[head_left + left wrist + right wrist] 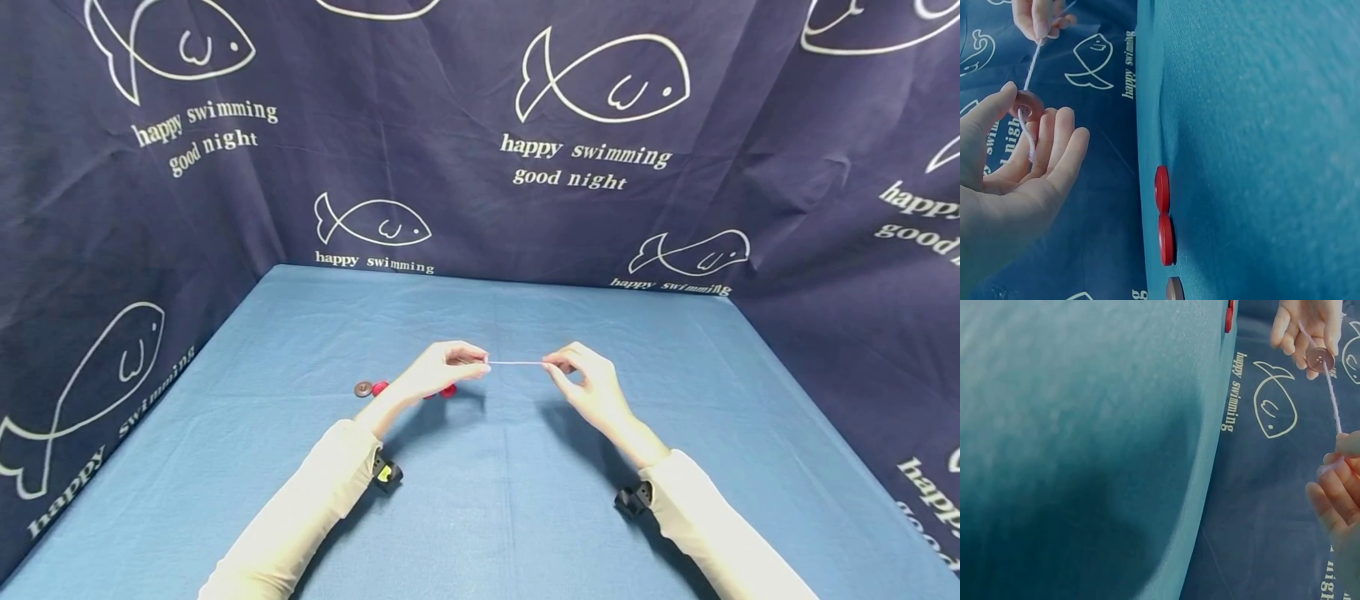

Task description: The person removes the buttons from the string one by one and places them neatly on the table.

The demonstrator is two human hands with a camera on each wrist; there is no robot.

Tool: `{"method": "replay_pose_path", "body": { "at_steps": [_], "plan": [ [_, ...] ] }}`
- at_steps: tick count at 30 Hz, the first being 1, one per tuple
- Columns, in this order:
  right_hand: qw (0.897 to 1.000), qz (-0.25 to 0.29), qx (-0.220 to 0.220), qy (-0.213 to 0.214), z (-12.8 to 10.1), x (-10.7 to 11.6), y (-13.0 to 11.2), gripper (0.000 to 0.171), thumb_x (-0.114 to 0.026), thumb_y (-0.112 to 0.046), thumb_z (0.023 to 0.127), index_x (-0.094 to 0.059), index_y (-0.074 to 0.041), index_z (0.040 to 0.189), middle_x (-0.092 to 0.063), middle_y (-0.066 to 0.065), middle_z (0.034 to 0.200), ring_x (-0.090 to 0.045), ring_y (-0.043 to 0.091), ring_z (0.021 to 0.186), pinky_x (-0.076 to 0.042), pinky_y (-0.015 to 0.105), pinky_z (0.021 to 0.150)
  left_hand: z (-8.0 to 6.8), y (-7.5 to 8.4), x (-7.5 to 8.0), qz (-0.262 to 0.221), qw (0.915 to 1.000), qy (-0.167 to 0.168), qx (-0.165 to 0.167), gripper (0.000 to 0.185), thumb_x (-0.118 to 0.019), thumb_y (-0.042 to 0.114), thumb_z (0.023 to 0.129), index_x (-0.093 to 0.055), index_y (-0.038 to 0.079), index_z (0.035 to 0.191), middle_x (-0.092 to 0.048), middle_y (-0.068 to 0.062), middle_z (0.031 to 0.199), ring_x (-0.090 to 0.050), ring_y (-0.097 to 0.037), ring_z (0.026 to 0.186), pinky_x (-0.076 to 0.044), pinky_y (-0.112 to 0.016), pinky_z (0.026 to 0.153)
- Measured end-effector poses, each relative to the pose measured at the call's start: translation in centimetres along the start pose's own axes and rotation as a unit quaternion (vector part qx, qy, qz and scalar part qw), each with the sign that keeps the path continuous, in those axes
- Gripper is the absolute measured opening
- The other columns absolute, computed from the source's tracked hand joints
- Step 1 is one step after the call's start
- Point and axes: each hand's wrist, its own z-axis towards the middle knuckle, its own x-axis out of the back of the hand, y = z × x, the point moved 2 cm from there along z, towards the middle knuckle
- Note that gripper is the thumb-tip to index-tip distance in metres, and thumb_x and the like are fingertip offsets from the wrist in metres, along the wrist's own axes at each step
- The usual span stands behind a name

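Note:
My left hand [442, 367] pinches a brown button [1030, 106] between thumb and fingertips, above the blue cloth. A pale lilac string [515, 362] runs through a hole in this button. In the left wrist view its short loose end hangs down on the palm side. My right hand [597, 392] pinches the other stretch of string between thumb and forefinger. Between the two hands the string is drawn straight and roughly level. In the right wrist view the button's face [1319, 360] shows its small holes, and a bit of string curls below the right fingertips.
Red buttons [1161, 189] and a second brown button [363, 389] lie in a row on the blue cloth [510, 500], behind and left of the left hand, which partly covers the row. Dark blue fish-print curtains [480, 167] stand around the table.

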Motion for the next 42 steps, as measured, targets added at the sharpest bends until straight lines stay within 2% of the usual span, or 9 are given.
{"method": "replay_pose_path", "body": {
  "at_steps": [8,14,18,27,34,42],
  "plan": [
    [1.0,0.002,-0.004,0.002,0.0,0.3,-0.1,0.01,-0.072,-0.001,0.077,-0.071,-0.008,0.085,-0.064,-0.001,0.075,-0.056,0.008,0.068,-0.045,0.018,0.065,-0.2,0.0,0.2,0.002,1.0,0.004,0.008,0.038,-0.069,0.022,0.086,-0.062,0.005,0.119,-0.068,-0.01,0.111,-0.065,-0.012,0.095,-0.051,-0.031,0.086],
    [1.0,0.001,-0.005,0.004,-0.1,0.3,0.0,0.011,-0.072,-0.001,0.077,-0.071,-0.008,0.085,-0.064,-0.001,0.075,-0.056,0.007,0.068,-0.048,0.028,0.062,-0.3,-0.2,0.5,0.004,0.9999,0.007,0.01,0.035,-0.07,0.024,0.085,-0.065,0.009,0.116,-0.069,-0.007,0.107,-0.066,-0.01,0.093,-0.05,-0.028,0.086],
    [1.0,0.003,-0.007,0.005,-0.1,0.3,0.0,0.011,-0.072,0.0,0.077,-0.071,-0.008,0.085,-0.065,-0.001,0.075,-0.056,0.007,0.068,-0.049,0.032,0.061,-0.4,-0.2,0.6,0.002,1.0,0.007,0.005,0.036,-0.07,0.025,0.085,-0.064,0.007,0.116,-0.069,-0.007,0.106,-0.066,-0.01,0.093,-0.049,-0.027,0.085],
    [1.0,0.007,-0.003,0.008,-0.1,0.3,0.2,0.012,-0.072,0.001,0.077,-0.071,-0.008,0.085,-0.065,0.0,0.076,-0.057,0.008,0.067,-0.049,0.025,0.063,-0.6,-0.4,1.0,0.009,0.9998,0.019,-0.005,0.033,-0.071,0.025,0.084,-0.066,0.01,0.113,-0.07,-0.005,0.105,-0.064,-0.009,0.092,-0.049,-0.026,0.084],
    [1.0,0.004,-0.004,0.008,-0.1,0.3,0.2,0.012,-0.073,0.0,0.077,-0.071,-0.009,0.085,-0.065,-0.001,0.076,-0.057,0.008,0.068,-0.049,0.029,0.063,-0.9,-0.6,1.3,0.021,0.9994,0.028,0.002,0.033,-0.07,0.027,0.084,-0.067,0.012,0.113,-0.07,-0.003,0.105,-0.064,-0.009,0.093,-0.048,-0.026,0.086],
    [1.0,0.001,-0.005,0.006,0.0,0.2,0.2,0.011,-0.073,-0.001,0.077,-0.071,-0.009,0.085,-0.064,-0.002,0.075,-0.056,0.01,0.068,-0.048,0.028,0.063,-1.0,-0.8,1.8,0.019,0.9995,0.025,0.002,0.042,-0.07,0.026,0.084,-0.063,0.003,0.118,-0.069,-0.005,0.108,-0.064,-0.009,0.095,-0.048,-0.024,0.085]
  ]
}}
